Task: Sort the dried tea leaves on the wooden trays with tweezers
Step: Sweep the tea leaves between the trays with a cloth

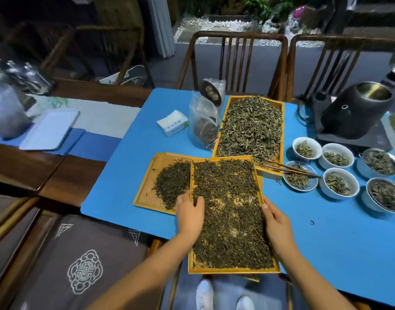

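Hands first: our left hand [190, 214] clasps the left rim of the near tray [234, 270], thumb curled over into the tea leaves [227, 211], while our right hand [278, 222] presses flat-fingered along the right rim, so both are closed on the tray and neither holds the tweezers [290, 170]. Those lie well apart, propped from the far tray [251, 128] onto a small bowl [300, 176]. The near tray overhangs the blue table [326, 231] and overlaps the left tray [147, 193], so we should keep it level and set it down fully supported before reaching for the tweezers. Its underside is hidden, and whether it rests on something or is lifted we probably cannot tell.
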The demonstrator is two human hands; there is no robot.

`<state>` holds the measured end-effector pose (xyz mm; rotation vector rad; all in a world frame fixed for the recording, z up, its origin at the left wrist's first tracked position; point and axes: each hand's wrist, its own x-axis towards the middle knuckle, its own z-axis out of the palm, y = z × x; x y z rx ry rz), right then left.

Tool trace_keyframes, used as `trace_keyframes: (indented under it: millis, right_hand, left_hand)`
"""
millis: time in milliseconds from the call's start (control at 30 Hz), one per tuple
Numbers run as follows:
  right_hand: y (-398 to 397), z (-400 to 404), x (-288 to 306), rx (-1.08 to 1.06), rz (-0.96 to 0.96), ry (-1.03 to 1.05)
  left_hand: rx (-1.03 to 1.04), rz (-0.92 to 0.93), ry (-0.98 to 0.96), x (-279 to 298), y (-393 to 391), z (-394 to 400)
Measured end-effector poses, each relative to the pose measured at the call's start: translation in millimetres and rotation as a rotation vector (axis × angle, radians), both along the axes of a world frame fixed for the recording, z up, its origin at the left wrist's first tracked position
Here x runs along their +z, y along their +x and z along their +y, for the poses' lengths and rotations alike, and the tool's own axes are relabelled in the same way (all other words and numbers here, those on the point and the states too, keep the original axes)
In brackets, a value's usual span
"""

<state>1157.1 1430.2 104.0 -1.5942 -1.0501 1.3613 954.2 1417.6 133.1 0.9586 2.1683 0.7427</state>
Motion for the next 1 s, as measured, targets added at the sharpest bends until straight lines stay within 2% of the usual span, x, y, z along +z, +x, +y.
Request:
trace_keyframes:
  millis: [167,400,533,767,1000]
  right_hand:
    - [-26,7,-3,0.011,-0.028,0.007]
    - [-53,9,-6,0.015,0.019,-0.036]
    - [-57,11,-5,0.043,0.002,-0.046]
    - [-54,12,2,0.085,0.005,-0.069]
    - [-52,9,7,0.114,-0.03,-0.078]
  left_hand:
    - [-0.211,0.088,0.058,-4,-36,-7]
    - [-0.857,0.357,0.123,-6,-39,-28]
    - [-1.069,0.393,0.131,-11,-33,-36]
    - [-1.132,0.459,0.09,-19,-31,-37]
    - [-0.953,0.581,0.087,-22,-34,-20]
